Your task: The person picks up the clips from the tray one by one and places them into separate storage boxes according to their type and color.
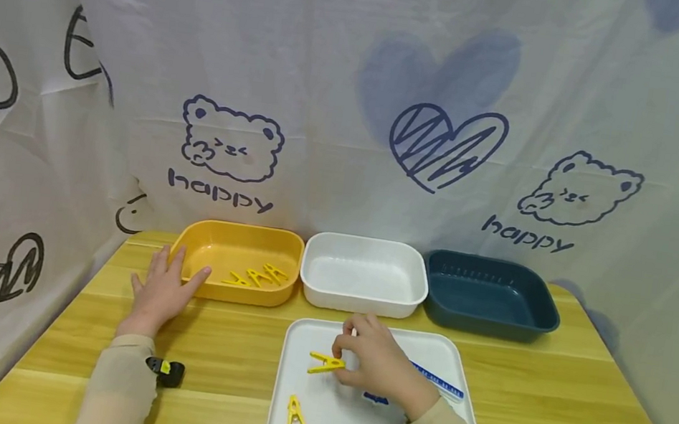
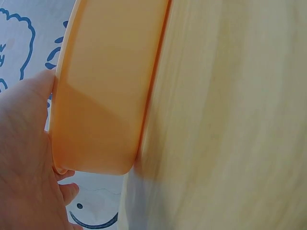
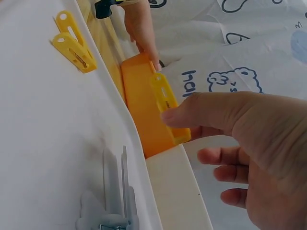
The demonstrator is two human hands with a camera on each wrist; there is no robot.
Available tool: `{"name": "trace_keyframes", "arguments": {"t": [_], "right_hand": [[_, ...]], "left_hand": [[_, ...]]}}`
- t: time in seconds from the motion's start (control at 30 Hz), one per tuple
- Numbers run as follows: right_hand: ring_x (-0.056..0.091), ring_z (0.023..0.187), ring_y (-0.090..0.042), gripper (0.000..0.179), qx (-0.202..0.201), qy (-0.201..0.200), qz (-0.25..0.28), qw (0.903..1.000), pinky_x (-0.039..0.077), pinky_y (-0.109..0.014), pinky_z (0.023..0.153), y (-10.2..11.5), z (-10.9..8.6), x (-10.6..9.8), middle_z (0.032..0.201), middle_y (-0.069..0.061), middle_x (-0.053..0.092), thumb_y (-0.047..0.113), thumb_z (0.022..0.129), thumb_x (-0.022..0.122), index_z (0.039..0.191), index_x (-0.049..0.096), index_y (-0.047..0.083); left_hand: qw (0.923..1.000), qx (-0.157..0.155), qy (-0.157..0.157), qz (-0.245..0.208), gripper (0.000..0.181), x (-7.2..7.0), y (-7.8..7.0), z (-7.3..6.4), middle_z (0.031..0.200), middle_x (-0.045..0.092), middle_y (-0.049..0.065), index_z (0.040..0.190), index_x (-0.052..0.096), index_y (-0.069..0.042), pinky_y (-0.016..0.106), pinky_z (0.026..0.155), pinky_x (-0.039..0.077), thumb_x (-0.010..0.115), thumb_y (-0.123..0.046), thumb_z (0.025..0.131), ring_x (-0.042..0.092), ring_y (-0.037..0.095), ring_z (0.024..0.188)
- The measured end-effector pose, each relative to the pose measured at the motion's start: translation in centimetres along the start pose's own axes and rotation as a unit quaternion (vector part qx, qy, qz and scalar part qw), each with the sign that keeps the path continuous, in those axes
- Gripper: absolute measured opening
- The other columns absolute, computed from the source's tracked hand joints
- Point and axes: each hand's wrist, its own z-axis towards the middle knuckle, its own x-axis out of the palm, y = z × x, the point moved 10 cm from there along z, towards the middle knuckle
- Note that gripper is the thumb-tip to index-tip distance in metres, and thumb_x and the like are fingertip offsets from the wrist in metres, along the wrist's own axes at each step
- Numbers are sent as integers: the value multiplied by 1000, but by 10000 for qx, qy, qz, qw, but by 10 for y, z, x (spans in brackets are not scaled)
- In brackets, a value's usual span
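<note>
My right hand (image 1: pixel 380 362) pinches a yellow clothespin (image 1: pixel 327 363) between thumb and fingers, above the white tray (image 1: pixel 294 336). In the right wrist view the same clothespin (image 3: pixel 165 98) sticks out past the thumb. Another yellow clothespin (image 1: pixel 296 417) lies on the tray's left part. Under and beside the right hand are a partly hidden dark blue piece (image 1: pixel 375 397) and a blue strip with pale marks (image 1: pixel 442 384). My left hand (image 1: pixel 162 292) rests with spread fingers at the left front corner of the yellow bin (image 1: pixel 256 296), its thumb along the rim.
Several yellow clothespins (image 1: pixel 255 277) lie inside the yellow bin. A white bin (image 1: pixel 361 303) and a dark teal bin (image 1: pixel 493 325) stand to its right in a row. Behind them hangs a printed curtain (image 1: pixel 333 167). All stand on a wooden table (image 1: pixel 566 410).
</note>
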Motion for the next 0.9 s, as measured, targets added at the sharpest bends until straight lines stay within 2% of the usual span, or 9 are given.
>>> {"name": "trace_keyframes", "arguments": {"t": [0.13, 0.3, 0.9], "right_hand": [[39, 96, -15, 19, -189, -451, -61, 9988, 37, -33, 82, 6, -1, -10, 100, 4, 47, 33, 78, 80, 86, 64, 27], [39, 97, -14, 19, -250, -709, -56, 9972, 37, -32, 83, 13, 4, -17, 98, 5, 45, 32, 78, 80, 86, 64, 27], [38, 92, -13, 18, -113, -938, -233, 9953, 34, -27, 77, 33, 38, -29, 97, 5, 46, 36, 78, 79, 87, 66, 27]], "left_hand": [[10000, 19, 39, -56, 97, 3, -1, 0, 161, -6, 30, 156, 5, -3, 78, 106, -10, 29, -73, 93, -7, 50, 148], [10000, 5, 35, -80, 96, 4, -1, -1, 160, -6, 30, 157, 5, -3, 78, 106, -10, 30, -72, 94, -5, 50, 148], [10000, 5, 23, -1, 96, 0, 1, 0, 160, -7, 30, 157, 4, -4, 79, 106, -8, 29, -72, 94, -5, 50, 148]]}}
